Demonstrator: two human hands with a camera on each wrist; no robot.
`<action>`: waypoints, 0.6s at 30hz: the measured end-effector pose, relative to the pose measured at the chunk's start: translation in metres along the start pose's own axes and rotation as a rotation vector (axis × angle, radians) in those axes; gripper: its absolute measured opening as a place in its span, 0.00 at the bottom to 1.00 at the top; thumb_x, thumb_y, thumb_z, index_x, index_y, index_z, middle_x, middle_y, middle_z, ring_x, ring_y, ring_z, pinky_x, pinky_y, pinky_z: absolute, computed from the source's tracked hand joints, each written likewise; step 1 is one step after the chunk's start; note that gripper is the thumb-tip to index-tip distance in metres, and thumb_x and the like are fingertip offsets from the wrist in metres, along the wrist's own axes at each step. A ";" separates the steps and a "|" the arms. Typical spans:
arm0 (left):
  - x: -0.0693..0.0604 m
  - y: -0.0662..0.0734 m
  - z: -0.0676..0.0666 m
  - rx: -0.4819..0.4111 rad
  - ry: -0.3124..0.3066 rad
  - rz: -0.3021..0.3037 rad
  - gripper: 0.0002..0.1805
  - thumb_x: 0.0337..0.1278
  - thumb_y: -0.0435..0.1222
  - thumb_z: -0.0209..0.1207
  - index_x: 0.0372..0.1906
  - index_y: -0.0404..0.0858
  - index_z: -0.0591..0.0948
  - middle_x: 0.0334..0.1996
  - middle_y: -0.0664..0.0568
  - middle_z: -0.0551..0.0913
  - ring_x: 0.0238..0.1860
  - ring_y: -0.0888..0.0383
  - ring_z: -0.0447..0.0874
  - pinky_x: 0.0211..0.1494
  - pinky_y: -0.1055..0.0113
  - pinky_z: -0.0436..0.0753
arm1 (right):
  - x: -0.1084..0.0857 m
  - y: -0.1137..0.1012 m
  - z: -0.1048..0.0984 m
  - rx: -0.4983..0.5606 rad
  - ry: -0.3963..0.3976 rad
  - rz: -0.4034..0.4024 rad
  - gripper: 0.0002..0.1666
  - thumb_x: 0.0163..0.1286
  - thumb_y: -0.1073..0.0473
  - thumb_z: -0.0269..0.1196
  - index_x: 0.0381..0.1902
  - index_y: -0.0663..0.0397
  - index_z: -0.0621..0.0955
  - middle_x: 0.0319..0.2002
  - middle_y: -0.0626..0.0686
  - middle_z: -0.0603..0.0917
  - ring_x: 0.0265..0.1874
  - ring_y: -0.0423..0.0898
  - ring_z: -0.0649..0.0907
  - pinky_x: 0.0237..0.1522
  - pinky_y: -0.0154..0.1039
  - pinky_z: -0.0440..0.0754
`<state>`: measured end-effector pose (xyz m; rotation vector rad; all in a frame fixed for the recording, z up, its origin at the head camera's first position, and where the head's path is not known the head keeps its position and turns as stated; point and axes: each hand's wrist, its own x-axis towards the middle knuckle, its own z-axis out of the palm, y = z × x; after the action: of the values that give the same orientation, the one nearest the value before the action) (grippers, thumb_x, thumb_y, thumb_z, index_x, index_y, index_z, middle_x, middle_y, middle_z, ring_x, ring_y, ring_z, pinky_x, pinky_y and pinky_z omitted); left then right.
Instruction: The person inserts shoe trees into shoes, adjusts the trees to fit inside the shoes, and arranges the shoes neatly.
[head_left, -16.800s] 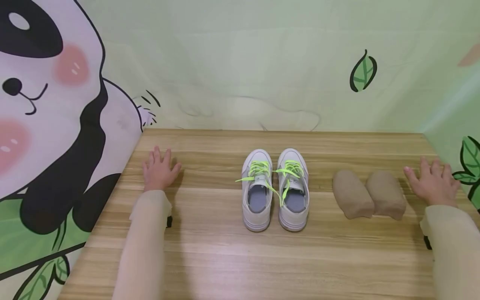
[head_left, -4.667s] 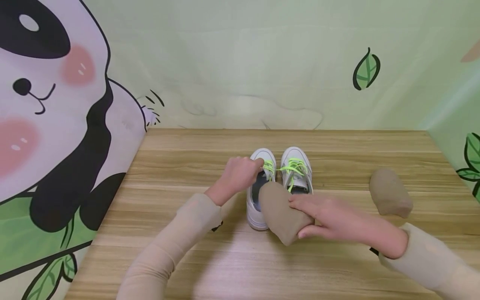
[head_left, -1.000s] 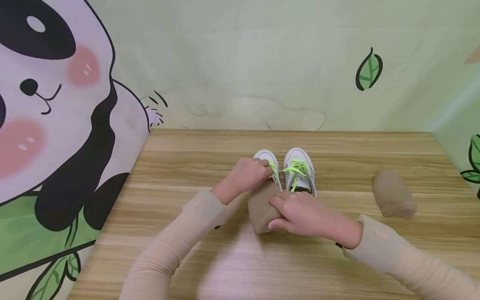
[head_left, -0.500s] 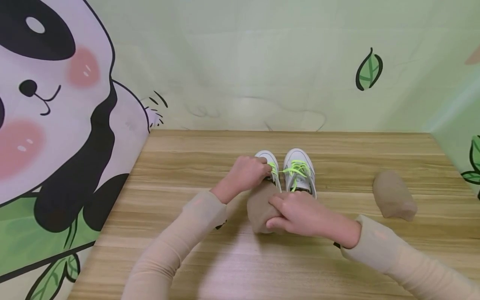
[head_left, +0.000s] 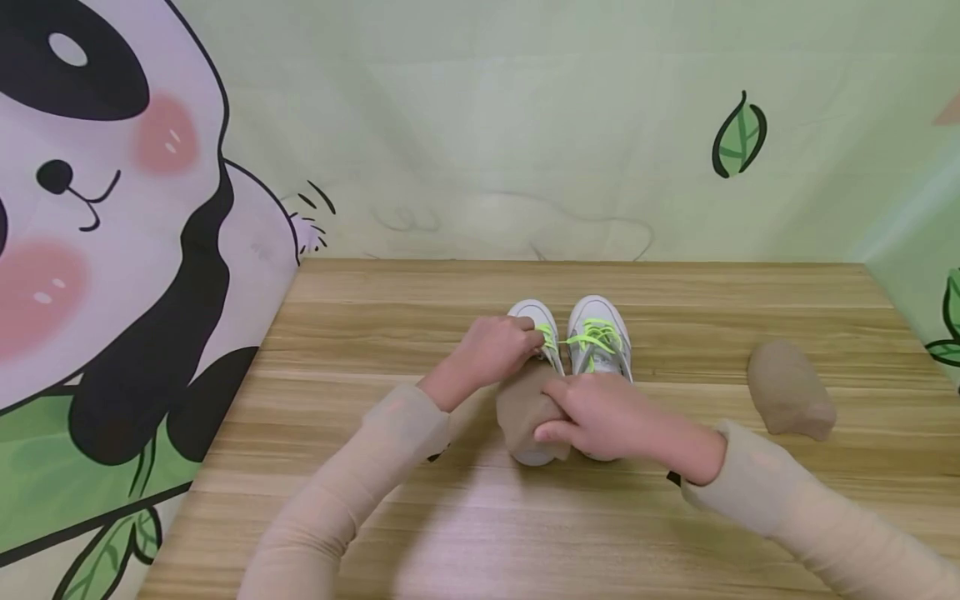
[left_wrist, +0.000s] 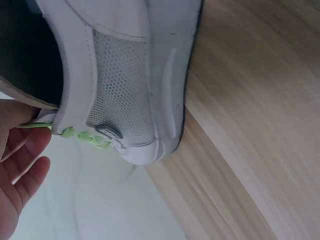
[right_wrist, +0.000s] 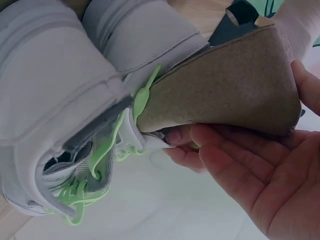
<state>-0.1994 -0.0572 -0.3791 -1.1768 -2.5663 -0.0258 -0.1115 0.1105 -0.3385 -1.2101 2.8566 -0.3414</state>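
Two white sneakers with neon-green laces stand side by side, toes toward the wall: the left shoe (head_left: 531, 310) and the right shoe (head_left: 597, 312). My left hand (head_left: 491, 350) pinches the tongue and lace of the left shoe; in the left wrist view the thumb and fingers (left_wrist: 25, 145) meet there. My right hand (head_left: 615, 412) grips a brown molded insert (head_left: 521, 408) tilted at the left shoe's opening. In the right wrist view the insert (right_wrist: 225, 85) has its narrow end in that opening, with my right hand (right_wrist: 255, 170) around its wide end. That narrow end is hidden inside.
A second brown insert (head_left: 791, 390) lies on the wooden surface (head_left: 675, 533) to the right of the shoes. Behind stands a pale green wall (head_left: 480, 125) with a painted leaf, and a large painted panda (head_left: 157, 225) is on the left.
Since the oldest frame, both hands have come to the shoes and one insert has moved left from beside the other. Lately its wide end has lifted slightly, and the left shoe's heel shows beneath it.
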 end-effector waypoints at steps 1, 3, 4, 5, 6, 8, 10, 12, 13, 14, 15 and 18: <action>-0.001 0.000 0.000 -0.013 -0.010 -0.021 0.05 0.52 0.37 0.54 0.27 0.46 0.79 0.21 0.57 0.75 0.17 0.63 0.69 0.17 0.69 0.70 | 0.000 0.000 -0.001 0.001 -0.006 -0.003 0.18 0.56 0.42 0.59 0.28 0.50 0.73 0.18 0.42 0.71 0.19 0.39 0.73 0.22 0.36 0.71; -0.004 -0.001 0.001 -0.048 -0.043 -0.078 0.05 0.51 0.37 0.54 0.32 0.45 0.79 0.24 0.56 0.77 0.18 0.62 0.70 0.18 0.68 0.71 | 0.000 0.001 -0.001 0.001 -0.016 -0.008 0.18 0.56 0.42 0.58 0.28 0.51 0.73 0.18 0.42 0.71 0.19 0.39 0.73 0.22 0.36 0.71; -0.005 -0.002 0.001 -0.073 -0.068 -0.112 0.07 0.50 0.37 0.54 0.35 0.45 0.79 0.26 0.55 0.77 0.19 0.62 0.71 0.19 0.68 0.72 | 0.000 0.001 -0.001 -0.001 -0.020 -0.010 0.18 0.56 0.42 0.58 0.29 0.51 0.73 0.18 0.42 0.71 0.19 0.39 0.73 0.22 0.36 0.71; -0.007 -0.002 0.002 -0.096 -0.096 -0.147 0.09 0.50 0.37 0.54 0.38 0.44 0.79 0.28 0.54 0.78 0.21 0.61 0.71 0.20 0.67 0.72 | 0.000 0.001 -0.001 -0.004 -0.024 -0.010 0.18 0.57 0.42 0.58 0.29 0.51 0.73 0.18 0.43 0.71 0.19 0.39 0.73 0.22 0.36 0.71; -0.008 -0.003 0.002 -0.118 -0.121 -0.177 0.10 0.49 0.38 0.54 0.39 0.43 0.78 0.28 0.53 0.78 0.21 0.61 0.72 0.21 0.67 0.73 | 0.001 0.001 -0.002 -0.006 -0.027 -0.011 0.19 0.57 0.42 0.58 0.29 0.52 0.74 0.18 0.43 0.71 0.19 0.40 0.74 0.22 0.37 0.71; -0.009 -0.003 0.002 -0.152 -0.150 -0.211 0.09 0.49 0.38 0.55 0.37 0.41 0.77 0.28 0.52 0.78 0.21 0.60 0.71 0.22 0.66 0.73 | 0.001 0.001 -0.002 -0.011 -0.032 -0.012 0.19 0.57 0.42 0.58 0.29 0.52 0.74 0.18 0.43 0.71 0.19 0.40 0.74 0.22 0.37 0.71; -0.009 -0.004 0.001 -0.182 -0.158 -0.212 0.05 0.49 0.35 0.54 0.33 0.40 0.77 0.25 0.51 0.77 0.22 0.59 0.70 0.24 0.66 0.73 | 0.002 0.000 -0.003 -0.017 -0.037 -0.012 0.19 0.57 0.42 0.58 0.29 0.53 0.74 0.18 0.44 0.72 0.19 0.41 0.75 0.22 0.37 0.72; -0.010 -0.003 0.000 -0.193 -0.150 -0.193 0.01 0.49 0.33 0.54 0.29 0.39 0.75 0.22 0.51 0.76 0.21 0.59 0.68 0.24 0.66 0.72 | 0.003 0.001 -0.004 -0.021 -0.040 -0.017 0.19 0.56 0.42 0.58 0.29 0.53 0.74 0.18 0.44 0.71 0.19 0.41 0.75 0.22 0.38 0.72; -0.010 -0.003 0.000 -0.197 -0.141 -0.180 0.00 0.48 0.32 0.54 0.27 0.39 0.75 0.21 0.51 0.75 0.21 0.59 0.68 0.25 0.66 0.71 | 0.003 0.001 -0.004 -0.027 -0.043 -0.018 0.19 0.56 0.42 0.58 0.28 0.52 0.73 0.18 0.44 0.71 0.19 0.41 0.75 0.22 0.38 0.71; -0.010 -0.003 0.001 -0.202 -0.136 -0.171 0.01 0.48 0.31 0.54 0.26 0.39 0.75 0.20 0.51 0.75 0.21 0.59 0.68 0.25 0.67 0.71 | 0.004 0.001 -0.004 -0.031 -0.044 -0.020 0.19 0.56 0.42 0.58 0.28 0.52 0.73 0.18 0.43 0.71 0.19 0.41 0.75 0.22 0.38 0.71; -0.010 -0.003 0.001 -0.207 -0.130 -0.164 0.02 0.48 0.30 0.54 0.26 0.39 0.75 0.20 0.50 0.74 0.21 0.59 0.68 0.25 0.67 0.71 | 0.004 0.002 -0.004 -0.036 -0.044 -0.025 0.19 0.56 0.42 0.58 0.27 0.52 0.72 0.18 0.43 0.71 0.19 0.41 0.75 0.22 0.38 0.71; -0.011 -0.003 0.002 -0.199 -0.114 -0.145 0.03 0.47 0.29 0.53 0.25 0.39 0.75 0.20 0.51 0.75 0.21 0.59 0.69 0.24 0.67 0.71 | 0.005 0.003 -0.004 -0.044 -0.040 -0.043 0.18 0.56 0.43 0.58 0.25 0.51 0.71 0.18 0.43 0.70 0.19 0.40 0.74 0.21 0.37 0.71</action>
<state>-0.1949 -0.0670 -0.3842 -1.0846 -2.7984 -0.2603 -0.1176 0.1092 -0.3345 -1.2726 2.8222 -0.2530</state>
